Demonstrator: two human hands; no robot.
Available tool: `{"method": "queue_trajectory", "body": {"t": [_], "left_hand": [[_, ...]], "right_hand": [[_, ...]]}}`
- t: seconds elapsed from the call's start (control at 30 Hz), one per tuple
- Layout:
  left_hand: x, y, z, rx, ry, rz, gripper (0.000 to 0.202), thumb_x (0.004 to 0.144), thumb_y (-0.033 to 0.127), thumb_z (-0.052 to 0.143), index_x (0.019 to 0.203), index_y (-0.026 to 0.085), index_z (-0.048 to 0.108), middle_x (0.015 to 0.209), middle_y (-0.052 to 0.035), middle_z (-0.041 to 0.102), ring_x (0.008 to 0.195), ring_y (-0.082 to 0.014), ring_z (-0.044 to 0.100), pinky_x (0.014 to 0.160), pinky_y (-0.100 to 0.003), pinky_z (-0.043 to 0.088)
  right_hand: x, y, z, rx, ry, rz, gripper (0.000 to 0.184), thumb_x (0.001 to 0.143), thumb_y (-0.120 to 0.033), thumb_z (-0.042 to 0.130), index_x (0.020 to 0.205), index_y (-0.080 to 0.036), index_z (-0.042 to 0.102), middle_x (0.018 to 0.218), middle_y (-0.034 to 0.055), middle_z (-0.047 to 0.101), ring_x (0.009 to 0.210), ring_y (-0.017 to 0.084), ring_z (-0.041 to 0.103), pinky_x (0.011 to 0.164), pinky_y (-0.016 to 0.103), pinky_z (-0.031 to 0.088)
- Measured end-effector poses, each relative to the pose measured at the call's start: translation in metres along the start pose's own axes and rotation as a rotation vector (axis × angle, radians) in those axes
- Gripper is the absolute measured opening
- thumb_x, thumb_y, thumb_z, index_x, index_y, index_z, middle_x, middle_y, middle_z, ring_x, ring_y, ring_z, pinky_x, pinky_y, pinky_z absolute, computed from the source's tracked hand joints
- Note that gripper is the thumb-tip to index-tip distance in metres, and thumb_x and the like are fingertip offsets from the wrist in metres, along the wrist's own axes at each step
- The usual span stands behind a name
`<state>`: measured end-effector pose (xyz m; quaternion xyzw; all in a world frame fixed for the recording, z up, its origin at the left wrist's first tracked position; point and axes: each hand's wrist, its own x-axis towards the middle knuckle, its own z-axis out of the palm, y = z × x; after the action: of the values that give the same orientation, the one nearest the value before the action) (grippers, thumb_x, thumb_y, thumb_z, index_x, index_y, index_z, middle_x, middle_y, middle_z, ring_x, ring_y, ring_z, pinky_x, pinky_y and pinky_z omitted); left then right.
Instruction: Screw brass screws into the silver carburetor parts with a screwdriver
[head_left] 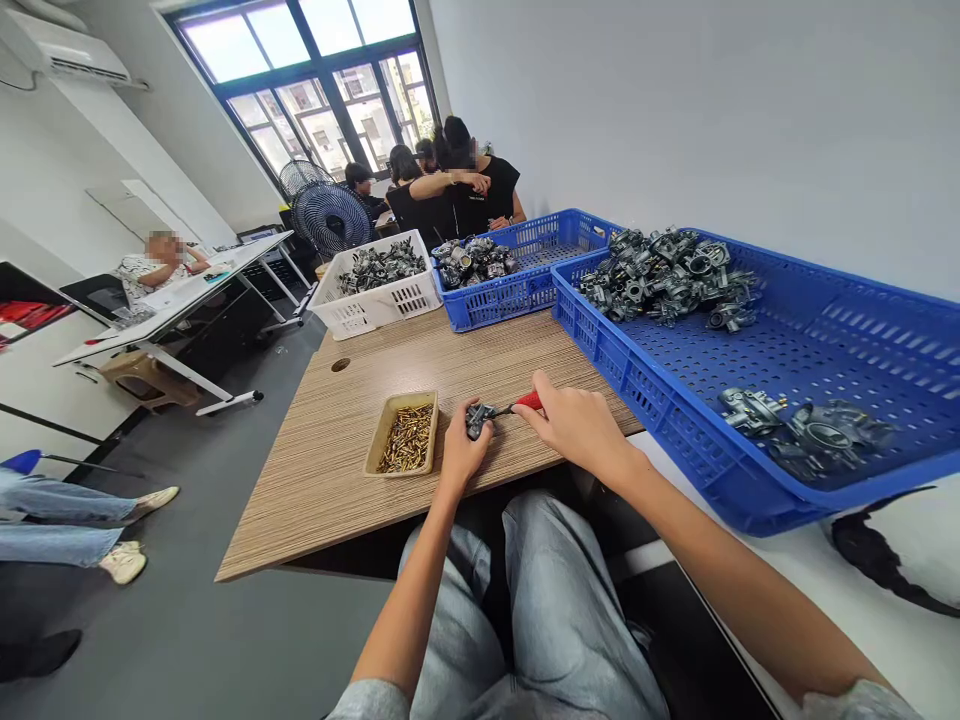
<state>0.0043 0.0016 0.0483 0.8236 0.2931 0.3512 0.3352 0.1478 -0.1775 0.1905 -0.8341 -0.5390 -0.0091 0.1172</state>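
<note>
Both hands grip at frame centre: left hand (462, 452) clasps a metal part (477, 418), right hand (576, 424) a red-handled screwdriver (523, 404).

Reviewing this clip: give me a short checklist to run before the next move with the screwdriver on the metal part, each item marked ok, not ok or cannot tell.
1. Left hand grips the metal part on the wooden table: ok.
2. Right hand holds the red-handled screwdriver: ok.
3. Screwdriver tip meets the part: ok; seated in a screw head: cannot tell.
4. Tray of brass screws lies beside the left hand: ok.
5. Big blue crate with more parts sits by the right arm: ok.
6. Other people are apart from the hands, at the far end: ok.
</note>
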Motion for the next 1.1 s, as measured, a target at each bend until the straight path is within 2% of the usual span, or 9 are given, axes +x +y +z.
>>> {"method": "queue_trajectory", "body": {"t": [0.23, 0.33, 0.4, 0.57, 0.67, 0.73, 0.87, 0.97, 1.1], "left_hand": [[0.0003, -0.0008, -0.0002, -0.008, -0.003, 0.016, 0.043, 0.096, 0.028, 0.064, 0.138, 0.023, 0.058, 0.134, -0.0095, 0.071, 0.122, -0.0237, 0.068, 0.111, -0.04, 0.051], [0.0003, 0.0002, -0.0007, -0.012, -0.006, 0.017, 0.044, 0.095, 0.029, 0.065, 0.138, 0.023, 0.058, 0.133, -0.0095, 0.071, 0.122, -0.0237, 0.068, 0.111, -0.04, 0.051], [0.0002, 0.0005, -0.0008, -0.015, -0.005, 0.014, 0.044, 0.095, 0.029, 0.066, 0.138, 0.023, 0.058, 0.132, -0.0095, 0.072, 0.121, -0.0236, 0.068, 0.11, -0.039, 0.051], [0.0001, 0.0005, -0.0004, -0.018, -0.002, 0.012, 0.043, 0.095, 0.029, 0.065, 0.137, 0.023, 0.059, 0.131, -0.0092, 0.072, 0.12, -0.0233, 0.069, 0.109, -0.038, 0.052], [0.0002, -0.0001, 0.0, -0.011, -0.003, 0.007, 0.043, 0.096, 0.029, 0.064, 0.137, 0.022, 0.058, 0.132, -0.0095, 0.072, 0.12, -0.0234, 0.068, 0.109, -0.039, 0.052], [0.0002, -0.001, 0.0003, -0.004, 0.0, 0.003, 0.043, 0.096, 0.028, 0.064, 0.138, 0.022, 0.058, 0.133, -0.0099, 0.071, 0.121, -0.0238, 0.068, 0.11, -0.039, 0.051], [-0.0001, -0.0018, 0.0007, -0.003, 0.001, 0.007, 0.044, 0.096, 0.028, 0.064, 0.139, 0.022, 0.058, 0.135, -0.01, 0.071, 0.122, -0.0239, 0.067, 0.111, -0.039, 0.05], [-0.0003, -0.001, 0.0005, -0.005, 0.002, 0.005, 0.044, 0.095, 0.028, 0.064, 0.139, 0.022, 0.058, 0.134, -0.0097, 0.071, 0.121, -0.0235, 0.068, 0.109, -0.038, 0.051], [-0.0003, 0.0002, 0.0002, -0.003, 0.005, -0.01, 0.044, 0.094, 0.027, 0.065, 0.138, 0.023, 0.059, 0.133, -0.0093, 0.072, 0.12, -0.0238, 0.068, 0.109, -0.039, 0.051]], "right_hand": [[-0.003, 0.0092, -0.0044, 0.203, -0.026, -0.11, 0.025, 0.11, -0.04, 0.052, 0.127, -0.023, 0.046, 0.113, 0.0085, 0.079, 0.101, 0.028, 0.077, 0.076, 0.031, 0.043], [-0.0045, 0.009, -0.0059, 0.195, -0.044, -0.137, 0.023, 0.109, -0.032, 0.052, 0.129, -0.023, 0.046, 0.116, 0.0085, 0.079, 0.105, 0.028, 0.076, 0.077, 0.031, 0.042], [-0.0043, 0.0069, -0.0049, 0.136, -0.038, -0.107, 0.024, 0.109, -0.033, 0.05, 0.13, -0.022, 0.046, 0.112, 0.0093, 0.079, 0.103, 0.029, 0.077, 0.075, 0.031, 0.042], [-0.001, 0.0013, 0.0011, -0.021, 0.01, -0.001, 0.035, 0.112, -0.052, 0.045, 0.125, -0.019, 0.051, 0.096, 0.0117, 0.079, 0.093, 0.033, 0.078, 0.071, 0.033, 0.044], [-0.0001, 0.0012, 0.0024, -0.049, 0.025, 0.031, 0.042, 0.111, -0.059, 0.042, 0.122, -0.02, 0.053, 0.096, 0.013, 0.079, 0.092, 0.034, 0.078, 0.071, 0.034, 0.044], [-0.0005, 0.003, 0.0014, -0.023, 0.013, 0.015, 0.04, 0.112, -0.058, 0.042, 0.122, -0.02, 0.053, 0.098, 0.0124, 0.079, 0.094, 0.034, 0.078, 0.071, 0.034, 0.044], [-0.0028, 0.0082, -0.0032, 0.13, -0.019, -0.104, 0.026, 0.111, -0.042, 0.05, 0.127, -0.022, 0.048, 0.106, 0.007, 0.08, 0.099, 0.03, 0.078, 0.072, 0.032, 0.042], [-0.0037, 0.0087, -0.0049, 0.172, -0.033, -0.15, 0.023, 0.109, -0.034, 0.052, 0.128, -0.023, 0.046, 0.11, 0.0065, 0.08, 0.102, 0.029, 0.077, 0.074, 0.032, 0.043], [-0.002, 0.0037, -0.001, 0.006, -0.007, -0.043, 0.031, 0.113, -0.045, 0.046, 0.127, -0.018, 0.049, 0.1, 0.0123, 0.08, 0.094, 0.033, 0.078, 0.07, 0.034, 0.043]]}}
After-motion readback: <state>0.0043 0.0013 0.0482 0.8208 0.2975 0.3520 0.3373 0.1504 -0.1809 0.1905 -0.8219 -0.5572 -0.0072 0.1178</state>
